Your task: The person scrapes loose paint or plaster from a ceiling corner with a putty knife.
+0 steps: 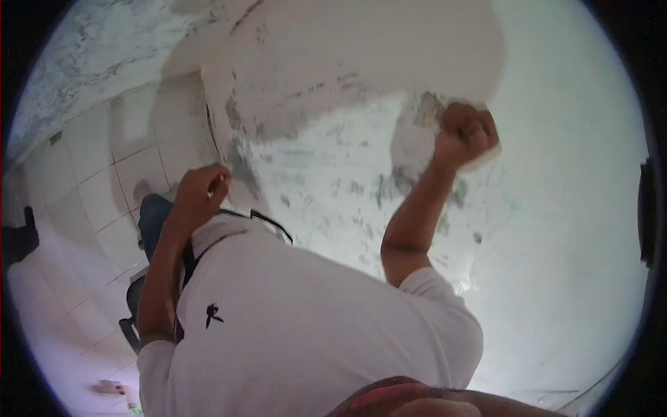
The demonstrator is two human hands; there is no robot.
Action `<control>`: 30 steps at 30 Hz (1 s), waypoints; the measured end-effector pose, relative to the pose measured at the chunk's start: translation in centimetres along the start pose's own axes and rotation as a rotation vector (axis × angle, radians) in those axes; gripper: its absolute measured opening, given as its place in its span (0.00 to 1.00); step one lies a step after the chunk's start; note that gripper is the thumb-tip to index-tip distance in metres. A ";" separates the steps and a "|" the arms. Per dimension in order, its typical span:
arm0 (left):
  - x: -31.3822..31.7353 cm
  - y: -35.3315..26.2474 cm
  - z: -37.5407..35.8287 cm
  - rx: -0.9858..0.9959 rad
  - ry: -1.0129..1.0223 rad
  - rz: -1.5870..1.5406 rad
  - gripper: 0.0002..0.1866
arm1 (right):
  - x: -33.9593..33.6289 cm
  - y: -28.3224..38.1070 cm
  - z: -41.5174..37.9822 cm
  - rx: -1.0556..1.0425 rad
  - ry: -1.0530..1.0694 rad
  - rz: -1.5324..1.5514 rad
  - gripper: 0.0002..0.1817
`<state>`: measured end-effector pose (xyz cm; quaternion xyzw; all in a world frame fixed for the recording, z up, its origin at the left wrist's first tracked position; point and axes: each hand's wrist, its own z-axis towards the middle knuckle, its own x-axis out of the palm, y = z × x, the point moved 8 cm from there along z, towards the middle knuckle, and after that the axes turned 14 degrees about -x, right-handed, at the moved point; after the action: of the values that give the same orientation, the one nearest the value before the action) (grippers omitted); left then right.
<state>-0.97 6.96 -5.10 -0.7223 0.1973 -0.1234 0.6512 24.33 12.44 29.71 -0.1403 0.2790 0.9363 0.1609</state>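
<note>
My right hand [469, 135] is raised in front of the pale wall [556, 174], at the edge of a worn grey patch [417, 139]. Its fingers are curled into a fist, and I cannot tell what, if anything, is inside. Lower down on the left, my left hand [200, 197] hovers close to the hem of the white T-shirt [299, 313]. Thumb and fingers curl loosely toward each other there, with nothing visible between them. A dark cord or strap [271, 224] shows at the shirt's lower edge.
Stained, flaking plaster [313, 118] covers much of the wall ahead. White floor tiles [104, 194] run along the left side. A dark chair part [130, 330] is beside my left arm, and a black object [21, 240] is at the far left.
</note>
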 end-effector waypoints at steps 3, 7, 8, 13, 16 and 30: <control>0.2 -1.1 0.5 0.059 -0.040 0.018 0.04 | 1.1 -2.2 -0.5 -0.048 0.221 -0.456 0.14; 0.0 -0.6 0.8 0.008 -0.059 0.031 0.04 | -1.3 0.2 0.1 0.013 -0.007 -0.013 0.18; 0.5 -0.5 0.7 -0.013 -0.009 0.029 0.04 | -2.4 -2.5 -1.1 0.040 -0.050 -0.486 0.22; 0.5 -1.4 0.9 0.069 -0.021 0.018 0.03 | -0.7 2.0 0.4 -0.086 -0.021 0.034 0.20; 0.7 -1.3 0.5 0.043 0.007 0.018 0.03 | -2.7 -4.6 -2.1 0.189 -0.097 -0.381 0.11; 0.5 -0.8 0.0 0.027 -0.035 0.009 0.03 | -1.2 -2.3 -1.5 0.014 0.019 -0.334 0.15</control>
<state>-0.37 6.79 -4.34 -0.7148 0.1872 -0.1104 0.6647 26.61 13.16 27.79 -0.1922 0.2598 0.8932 0.3125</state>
